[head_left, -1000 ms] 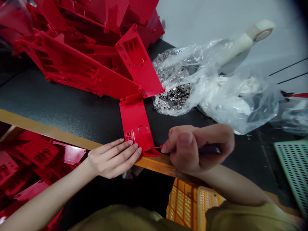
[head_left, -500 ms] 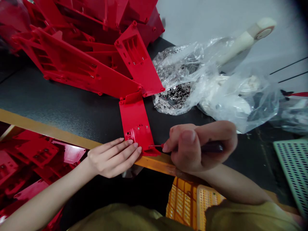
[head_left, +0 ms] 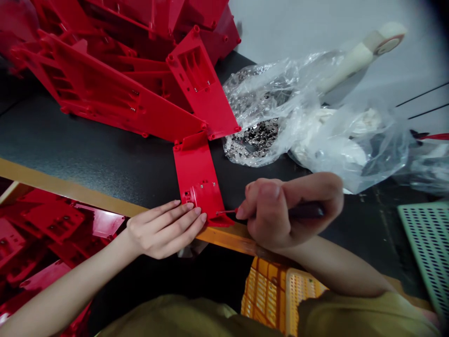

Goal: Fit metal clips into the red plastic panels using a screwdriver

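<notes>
A red plastic panel (head_left: pixel 194 166) lies at the table's front edge, with small metal contacts near its middle. My left hand (head_left: pixel 166 229) rests on its lower left part, fingers stretched out and lying flat. My right hand (head_left: pixel 280 210) is wrapped round a screwdriver (head_left: pixel 306 210) with a dark handle and a thin shaft. The shaft points left, and its tip is at the panel's lower right part, just right of my left fingertips. Most of the handle is hidden in my palm.
Many red panels (head_left: pixel 126 89) are piled at the back left, more (head_left: pixel 52 220) below the edge. Clear bags hold small metal pieces (head_left: pixel 257 140) and white parts (head_left: pixel 336 140). A green basket (head_left: pixel 426 243) stands right; yellow baskets (head_left: pixel 266 295) sit below.
My right hand has shifted very slightly up and left, with the screwdriver tip still at the same spot on the panel. My left hand has stayed in place.
</notes>
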`<state>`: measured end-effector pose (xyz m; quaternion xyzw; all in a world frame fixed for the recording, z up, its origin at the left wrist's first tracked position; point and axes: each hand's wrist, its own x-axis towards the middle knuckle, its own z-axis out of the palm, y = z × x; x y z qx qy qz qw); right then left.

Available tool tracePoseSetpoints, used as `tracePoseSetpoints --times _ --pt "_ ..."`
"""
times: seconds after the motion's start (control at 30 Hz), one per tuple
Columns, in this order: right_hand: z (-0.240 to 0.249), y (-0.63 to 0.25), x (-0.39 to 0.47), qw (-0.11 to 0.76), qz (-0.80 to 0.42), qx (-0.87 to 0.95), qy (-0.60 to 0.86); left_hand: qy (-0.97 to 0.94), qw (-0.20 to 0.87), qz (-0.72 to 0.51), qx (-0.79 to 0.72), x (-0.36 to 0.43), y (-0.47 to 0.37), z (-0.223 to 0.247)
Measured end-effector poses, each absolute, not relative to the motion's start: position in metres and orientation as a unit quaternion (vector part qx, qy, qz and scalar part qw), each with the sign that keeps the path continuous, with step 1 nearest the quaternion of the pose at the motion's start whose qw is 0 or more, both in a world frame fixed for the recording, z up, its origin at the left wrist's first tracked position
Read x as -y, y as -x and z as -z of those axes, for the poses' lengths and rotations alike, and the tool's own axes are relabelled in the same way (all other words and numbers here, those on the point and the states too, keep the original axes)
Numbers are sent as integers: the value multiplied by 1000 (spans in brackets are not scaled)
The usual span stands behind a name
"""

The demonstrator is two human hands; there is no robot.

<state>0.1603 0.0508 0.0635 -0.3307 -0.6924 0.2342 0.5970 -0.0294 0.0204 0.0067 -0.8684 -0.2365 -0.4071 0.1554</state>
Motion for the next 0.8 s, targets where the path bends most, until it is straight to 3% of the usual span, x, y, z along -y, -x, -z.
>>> tracePoseSetpoints --times 0.2,0.37,0.5,0.6,0.63,0.7,0.8 --pt "-70 -151 -54 620 -152 685 351 874 161 394 232 -20 31 -5" --pt "-66 -139 -71 548 -238 688 411 879 174 372 242 -16 33 0" --pt "-63 -140 -92 480 -384 651 446 882 172 363 246 -13 34 1" --pt "-68 -168 -104 471 -364 600 535 888 174 346 249 -12 36 -1" --pt "-70 -181 -105 444 -333 606 569 891 174 339 246 -11 37 -2" --pt "-74 -210 -102 292 -294 650 638 894 173 342 234 -10 39 -2" --pt "-77 -244 -84 167 -275 672 667 892 165 369 204 -3 43 -3"
